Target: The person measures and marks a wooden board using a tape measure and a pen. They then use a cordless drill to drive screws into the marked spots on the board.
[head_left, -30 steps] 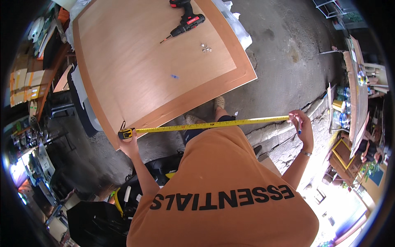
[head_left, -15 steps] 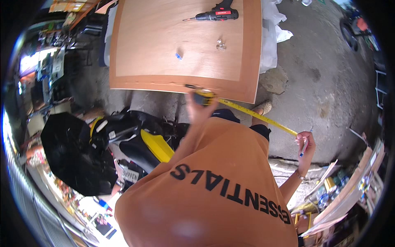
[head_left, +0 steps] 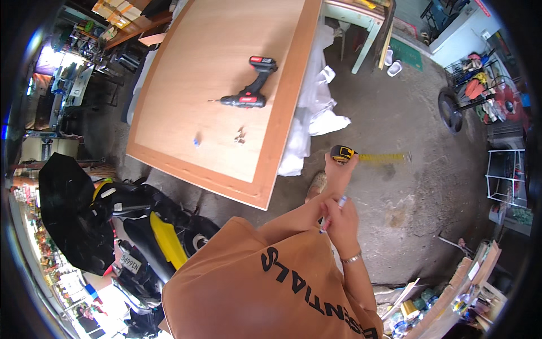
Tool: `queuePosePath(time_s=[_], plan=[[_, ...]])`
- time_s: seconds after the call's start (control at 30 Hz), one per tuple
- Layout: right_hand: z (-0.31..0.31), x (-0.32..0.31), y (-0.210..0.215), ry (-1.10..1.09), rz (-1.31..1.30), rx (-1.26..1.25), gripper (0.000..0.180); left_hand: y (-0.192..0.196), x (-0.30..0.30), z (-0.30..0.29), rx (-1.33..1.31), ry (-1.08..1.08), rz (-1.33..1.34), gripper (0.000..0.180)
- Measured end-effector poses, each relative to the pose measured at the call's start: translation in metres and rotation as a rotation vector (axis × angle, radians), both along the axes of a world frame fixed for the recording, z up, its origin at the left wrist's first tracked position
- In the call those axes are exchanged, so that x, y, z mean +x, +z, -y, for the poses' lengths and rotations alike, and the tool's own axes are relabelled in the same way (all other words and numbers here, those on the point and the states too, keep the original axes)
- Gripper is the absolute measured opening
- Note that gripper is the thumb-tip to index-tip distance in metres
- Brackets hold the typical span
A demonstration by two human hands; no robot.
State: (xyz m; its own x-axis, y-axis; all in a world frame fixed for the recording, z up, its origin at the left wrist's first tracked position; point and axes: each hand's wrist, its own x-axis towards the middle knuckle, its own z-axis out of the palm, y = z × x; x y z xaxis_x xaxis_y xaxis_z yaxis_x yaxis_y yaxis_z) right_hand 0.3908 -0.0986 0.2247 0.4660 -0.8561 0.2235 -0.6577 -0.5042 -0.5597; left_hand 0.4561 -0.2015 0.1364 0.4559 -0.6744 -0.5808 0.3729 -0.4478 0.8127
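A black and yellow tape measure [head_left: 342, 153] is gripped in my left hand [head_left: 337, 173], held out over the floor to the right of the wooden panel [head_left: 265, 195]. Its yellow blade [head_left: 381, 159] sticks out to the right, blurred, its end touching nothing I can see. Closer to my body, my right hand [head_left: 343, 225] is closed around a slim pen [head_left: 342, 200] with a pale, blue-tinged end. That hand overlaps my left forearm in the picture; whether they touch, I cannot tell.
On the panel lie a cordless drill [head_left: 251, 93], small shiny pieces [head_left: 240, 135] and a blue bit [head_left: 196, 142]. White plastic sheeting [head_left: 299, 135] hangs beside it. A black and yellow motorcycle [head_left: 164, 237] stands left. A white wire rack [head_left: 505, 175] and a tyre-like black ring [head_left: 450, 110] are at right.
My left hand has carried the tape measure rightward, off the panel's near edge. My right hand has let go of the blade's end and come in toward my body. The view has turned right.
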Motion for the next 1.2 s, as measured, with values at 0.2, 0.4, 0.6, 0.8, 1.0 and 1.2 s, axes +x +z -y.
queuePosePath(time_s=[0.2,0.4,0.6,0.8,1.0,1.2], plan=[[0.123,-0.032,-0.035,-0.117,-0.132,-0.025,0.015,-0.061,-0.051,0.091,0.229,0.156,-0.123,0.063],[0.293,-0.055,-0.042,0.069,-0.268,0.077,0.02,-0.109,-0.068,0.207,0.066,0.072,-0.05,0.073],[0.411,-0.033,-0.022,0.177,-0.39,0.17,0.044,-0.062,-0.046,0.341,0.279,0.06,0.152,0.072],[0.522,0.004,-0.018,0.335,-0.319,0.1,0.026,-0.053,-0.022,0.438,0.273,0.168,0.356,0.062],[0.613,0.033,-0.035,0.494,-0.317,0.192,0.02,-0.085,0.015,0.537,0.314,0.301,0.356,0.063],[0.745,0.069,-0.052,0.594,-0.15,0.006,0.029,-0.07,0.049,0.656,0.285,0.476,0.299,0.058]])
